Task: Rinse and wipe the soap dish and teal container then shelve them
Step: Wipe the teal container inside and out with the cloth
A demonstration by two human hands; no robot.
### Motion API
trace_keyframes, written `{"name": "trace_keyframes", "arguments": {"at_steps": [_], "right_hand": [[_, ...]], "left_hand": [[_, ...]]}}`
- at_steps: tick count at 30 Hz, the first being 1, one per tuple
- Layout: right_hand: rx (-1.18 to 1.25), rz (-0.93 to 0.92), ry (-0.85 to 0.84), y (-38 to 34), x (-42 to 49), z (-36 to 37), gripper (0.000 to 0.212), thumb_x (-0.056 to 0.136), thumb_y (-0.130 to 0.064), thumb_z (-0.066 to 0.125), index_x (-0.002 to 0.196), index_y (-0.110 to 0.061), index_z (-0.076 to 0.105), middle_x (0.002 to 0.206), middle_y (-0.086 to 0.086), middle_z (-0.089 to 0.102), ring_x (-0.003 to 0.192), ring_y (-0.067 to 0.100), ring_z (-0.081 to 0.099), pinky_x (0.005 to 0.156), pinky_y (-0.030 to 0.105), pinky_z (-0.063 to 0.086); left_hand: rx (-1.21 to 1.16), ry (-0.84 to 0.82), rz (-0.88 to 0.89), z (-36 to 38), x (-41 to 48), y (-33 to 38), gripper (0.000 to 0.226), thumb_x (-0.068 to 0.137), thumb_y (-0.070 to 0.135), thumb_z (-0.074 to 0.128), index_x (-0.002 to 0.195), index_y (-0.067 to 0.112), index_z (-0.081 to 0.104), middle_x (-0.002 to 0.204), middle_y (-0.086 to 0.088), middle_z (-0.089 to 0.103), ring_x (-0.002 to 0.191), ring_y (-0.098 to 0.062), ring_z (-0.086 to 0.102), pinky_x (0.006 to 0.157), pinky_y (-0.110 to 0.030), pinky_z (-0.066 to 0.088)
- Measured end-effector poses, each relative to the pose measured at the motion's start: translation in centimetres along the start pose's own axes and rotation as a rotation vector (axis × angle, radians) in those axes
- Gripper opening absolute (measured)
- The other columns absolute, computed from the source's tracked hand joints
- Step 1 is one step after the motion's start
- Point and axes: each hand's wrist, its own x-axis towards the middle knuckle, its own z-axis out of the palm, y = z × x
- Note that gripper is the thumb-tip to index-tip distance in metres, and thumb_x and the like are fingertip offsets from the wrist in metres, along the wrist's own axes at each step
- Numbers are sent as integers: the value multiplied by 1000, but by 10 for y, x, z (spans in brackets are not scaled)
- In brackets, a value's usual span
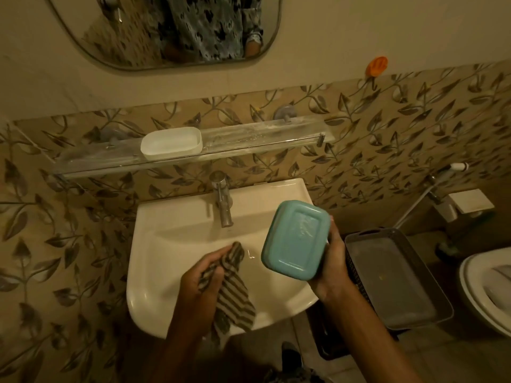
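My right hand [333, 261] grips the teal container [296, 240] over the right side of the white sink [154, 272], its flat base turned toward me. My left hand [201, 283] is closed on a striped brown cloth [233, 297] that hangs over the basin, a short gap left of the container. The white soap dish [171, 145] stands upright on the glass shelf [262, 139] above the tap, left of the shelf's middle.
A chrome tap [222, 200] rises at the back of the sink. A dark grey basket tray [395, 277] sits right of the sink, with a toilet [489, 288] beyond it. A mirror [166, 29] hangs above, and an orange hook [376, 66] is on the wall.
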Motion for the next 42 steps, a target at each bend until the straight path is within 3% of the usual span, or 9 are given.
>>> {"name": "trace_keyframes", "arguments": {"at_steps": [4,12,15,20,22,29,34,38,42], "right_hand": [[-144,3,-86,5,-3,6,64,77,-66,48,119,-21,67,115,10,71,104,30,68,93,52,52],[-344,10,-110,15,-3,25,44,80,-66,48,79,-34,78,86,2,78,76,19,74,68,35,55],[-280,43,-98,5,0,25,49,83,-64,49,84,-26,79,92,7,77,78,22,75,63,34,57],[-197,46,-27,-1,-1,22,57,90,-60,43,114,-16,69,110,15,72,99,32,70,84,45,55],[-229,35,-11,1,-2,19,56,91,-60,42,114,-17,69,108,14,73,99,32,70,87,46,55],[-275,79,-32,18,-10,16,47,90,-60,45,89,-25,76,88,7,78,74,22,75,54,31,57],[-146,68,35,7,-10,17,52,91,-58,45,115,-18,68,110,15,72,98,34,69,78,47,57],[-115,72,92,4,-10,11,58,90,-59,45,121,-14,64,117,17,69,106,37,65,93,52,51],[-153,98,74,19,-13,10,59,92,-60,40,119,-14,65,111,16,70,100,33,66,82,44,54]], "left_hand": [[9,72,216,2,-1,19,38,93,13,52,123,36,56,119,17,65,107,-3,63,83,-14,51],[408,114,415,51,23,59,40,91,-1,51,128,12,57,127,-5,57,118,-12,51,101,-18,41],[482,40,444,53,25,58,39,86,6,54,125,11,59,127,-8,58,117,-19,52,100,-33,44],[602,-38,522,51,-10,26,49,74,-9,62,113,19,68,118,-4,64,115,-18,53,93,-21,39],[564,-28,555,49,-21,15,53,69,-13,65,112,19,69,116,-3,65,114,-14,50,91,-28,47],[557,137,449,53,28,47,50,75,-7,61,119,15,64,119,-11,61,115,-21,47,95,-27,37],[587,21,524,51,1,30,37,79,6,60,114,14,67,119,-7,63,111,-29,55,91,-46,50],[462,-43,554,53,-31,12,32,84,16,55,113,25,67,117,14,54,114,-5,48,90,-23,49],[535,-44,503,64,0,29,60,71,-9,62,112,33,65,123,4,58,119,-13,45,100,-23,37]]}}
